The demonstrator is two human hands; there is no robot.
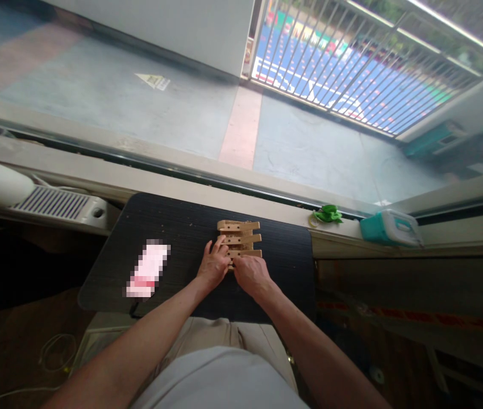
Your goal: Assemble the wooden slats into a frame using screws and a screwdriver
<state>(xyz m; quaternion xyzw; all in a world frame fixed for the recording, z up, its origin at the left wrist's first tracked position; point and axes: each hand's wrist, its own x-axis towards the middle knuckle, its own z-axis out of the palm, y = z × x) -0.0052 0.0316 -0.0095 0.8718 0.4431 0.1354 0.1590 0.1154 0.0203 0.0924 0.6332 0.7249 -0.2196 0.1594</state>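
A small light-wood piece point(238, 241) lies on the black tabletop point(267, 295) in front of me. Several parallel slats run across it, with dark round holes or screw heads near their left ends. My left hand point(214, 264) rests against its left edge, with fingers bent over the wood and gripping it. At the near right end, my right hand point(252, 274) is closed in a fist-like grip by the nearest slat. Whatever its fingers pinch is hidden beneath the hand.
A blurred pink-and-white rectangle point(148, 268) lies left on the table. Along the window ledge are a white slotted appliance point(60, 203), a green cloth point(328, 214) and a teal box with a pale lid point(388, 227). A pale cable point(56, 352) trails on the floor at left.
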